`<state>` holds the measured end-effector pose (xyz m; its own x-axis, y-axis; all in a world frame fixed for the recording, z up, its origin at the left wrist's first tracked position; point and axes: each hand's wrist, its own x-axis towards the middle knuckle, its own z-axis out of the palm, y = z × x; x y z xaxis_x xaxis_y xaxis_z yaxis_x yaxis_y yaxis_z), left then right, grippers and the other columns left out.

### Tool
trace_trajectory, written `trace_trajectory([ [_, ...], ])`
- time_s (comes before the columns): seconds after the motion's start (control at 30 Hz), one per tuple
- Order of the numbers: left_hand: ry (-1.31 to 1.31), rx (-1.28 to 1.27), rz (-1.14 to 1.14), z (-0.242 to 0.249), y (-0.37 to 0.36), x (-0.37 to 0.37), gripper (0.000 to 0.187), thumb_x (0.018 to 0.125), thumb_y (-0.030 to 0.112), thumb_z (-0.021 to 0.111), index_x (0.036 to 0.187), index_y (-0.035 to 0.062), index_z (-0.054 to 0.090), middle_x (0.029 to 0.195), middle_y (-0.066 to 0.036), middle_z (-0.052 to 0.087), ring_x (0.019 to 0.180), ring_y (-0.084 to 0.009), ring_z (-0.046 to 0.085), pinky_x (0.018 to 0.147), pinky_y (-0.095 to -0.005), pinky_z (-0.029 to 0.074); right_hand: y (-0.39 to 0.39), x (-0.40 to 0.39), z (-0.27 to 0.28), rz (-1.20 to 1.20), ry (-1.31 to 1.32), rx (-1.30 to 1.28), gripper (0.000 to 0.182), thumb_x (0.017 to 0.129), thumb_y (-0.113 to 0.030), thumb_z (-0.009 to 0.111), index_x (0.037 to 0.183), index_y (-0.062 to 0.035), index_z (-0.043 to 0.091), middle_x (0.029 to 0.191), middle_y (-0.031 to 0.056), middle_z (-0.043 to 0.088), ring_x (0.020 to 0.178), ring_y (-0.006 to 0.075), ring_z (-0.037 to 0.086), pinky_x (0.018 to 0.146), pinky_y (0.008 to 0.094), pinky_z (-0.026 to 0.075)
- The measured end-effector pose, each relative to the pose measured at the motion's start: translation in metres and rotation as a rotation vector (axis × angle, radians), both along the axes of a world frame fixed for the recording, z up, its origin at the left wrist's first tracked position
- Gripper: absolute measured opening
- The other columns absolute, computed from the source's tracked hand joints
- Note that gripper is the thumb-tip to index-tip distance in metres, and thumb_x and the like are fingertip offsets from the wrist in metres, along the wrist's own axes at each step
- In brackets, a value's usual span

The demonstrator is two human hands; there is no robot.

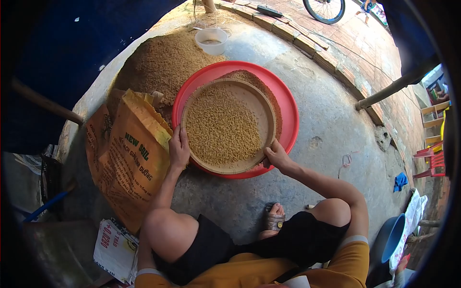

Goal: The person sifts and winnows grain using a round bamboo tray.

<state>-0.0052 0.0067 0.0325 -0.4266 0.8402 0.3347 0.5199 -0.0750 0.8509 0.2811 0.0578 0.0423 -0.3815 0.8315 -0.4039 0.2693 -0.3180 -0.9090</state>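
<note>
A round, shallow sieve (257, 104) with a pale rim is held level between my two hands, over a wide red tray (291, 115). Many small light-brown, grain-like pieces (218, 127) cover most of its mesh, heaped to the left and front. My left hand (179, 148) grips the rim at the lower left, fingers partly hidden beneath. On the lower right, my right hand (277, 155) is closed round the rim. Finer brown material (270, 85) lies on the tray, showing past the sieve's far right side.
A large brown heap (161, 62) lies behind the tray, a translucent tub (211, 42) beside it. An orange-brown sack (129, 165) stands at the left. Low bricks (305, 44) edge the floor; a blue basin (391, 237) stands at right. My sandalled foot (274, 218) is in front.
</note>
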Motion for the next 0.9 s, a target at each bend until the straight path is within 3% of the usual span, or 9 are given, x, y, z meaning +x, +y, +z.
trace_trajectory([
  [0.1,0.005,-0.021,0.027,0.016,-0.005,0.007,0.03,0.09,0.023,0.036,0.086,-0.0037,0.049,0.058,-0.013,0.044,0.051,-0.0233,0.042,0.051,-0.0345,0.035,-0.001,-0.001,0.001,-0.018,0.057,0.05,0.019,0.084,-0.01,0.034,0.101,-0.0044,0.039,0.065,0.0073,0.054,0.043,0.0126,0.05,0.039,0.0238,0.041],
  [0.33,0.12,-0.106,-0.002,-0.036,0.0,-0.012,0.032,0.091,0.024,0.034,0.087,-0.004,0.05,0.059,-0.011,0.046,0.055,-0.0189,0.045,0.053,-0.0327,0.037,0.006,0.003,0.008,0.119,0.002,-0.153,0.02,0.084,-0.01,0.036,0.103,-0.0039,0.036,0.065,0.0073,0.053,0.042,0.0114,0.048,0.038,0.0223,0.039],
  [0.5,-0.34,-0.157,-0.03,-0.038,0.0,-0.029,0.028,0.09,0.022,0.037,0.086,-0.0036,0.049,0.067,0.0,0.044,0.061,-0.0088,0.037,0.056,-0.025,0.035,-0.005,-0.01,0.07,0.177,0.124,0.137,0.028,0.085,-0.018,0.041,0.106,-0.0005,0.033,0.067,0.0111,0.052,0.043,0.0146,0.051,0.039,0.0251,0.043],
  [0.6,-0.198,-0.199,0.022,-0.025,0.004,-0.026,0.027,0.09,0.021,0.038,0.083,-0.0028,0.048,0.064,0.002,0.04,0.06,-0.0074,0.035,0.053,-0.0238,0.032,0.012,-0.005,0.043,0.041,0.077,-0.046,0.029,0.086,-0.024,0.045,0.103,-0.0031,0.035,0.068,0.0053,0.052,0.048,0.0118,0.051,0.042,0.0231,0.041],
  [0.63,-0.138,-0.082,0.027,-0.022,0.007,-0.022,0.03,0.09,0.023,0.037,0.083,-0.0036,0.048,0.06,-0.008,0.044,0.055,-0.0149,0.04,0.052,-0.0299,0.035,0.012,-0.004,0.037,0.007,0.03,-0.073,0.026,0.086,-0.027,0.044,0.099,-0.0048,0.04,0.069,0.0037,0.053,0.054,0.0115,0.052,0.042,0.0228,0.041],
  [0.67,-0.135,-0.079,0.051,-0.019,0.005,-0.021,0.03,0.09,0.023,0.037,0.083,-0.0036,0.048,0.06,-0.008,0.044,0.055,-0.0149,0.04,0.052,-0.0299,0.035,0.012,-0.003,0.032,0.032,0.033,-0.073,0.026,0.086,-0.027,0.044,0.099,-0.0048,0.04,0.069,0.0037,0.053,0.054,0.0115,0.052,0.042,0.0228,0.041],
  [0.73,-0.044,-0.238,-0.042,0.013,-0.003,-0.011,0.03,0.09,0.024,0.037,0.082,-0.0034,0.048,0.06,-0.009,0.045,0.055,-0.017,0.042,0.053,-0.0306,0.035,0.012,0.001,0.026,-0.12,0.269,-0.561,0.025,0.085,-0.028,0.043,0.096,-0.0057,0.047,0.071,0.0052,0.053,0.051,0.011,0.049,0.039,0.0213,0.035],
  [0.87,-0.106,-0.114,-0.118,0.035,-0.005,-0.011,0.036,0.09,0.03,0.037,0.084,-0.0036,0.049,0.06,-0.012,0.048,0.06,-0.0251,0.051,0.059,-0.0344,0.039,0.018,0.013,0.02,0.015,0.332,-0.547,0.022,0.085,-0.028,0.043,0.088,-0.0073,0.049,0.066,0.0012,0.053,0.051,0.0102,0.048,0.042,0.0228,0.033],
  [0.9,0.018,-0.39,-0.032,0.04,-0.007,-0.026,0.035,0.087,0.03,0.043,0.099,-0.0022,0.049,0.074,-0.014,0.053,0.076,-0.0268,0.053,0.07,-0.0347,0.041,0.021,0.016,0.019,0.024,0.319,-0.535,0.02,0.085,-0.026,0.043,0.091,-0.0076,0.05,0.068,0.0005,0.054,0.052,0.0096,0.048,0.042,0.0224,0.034],
])
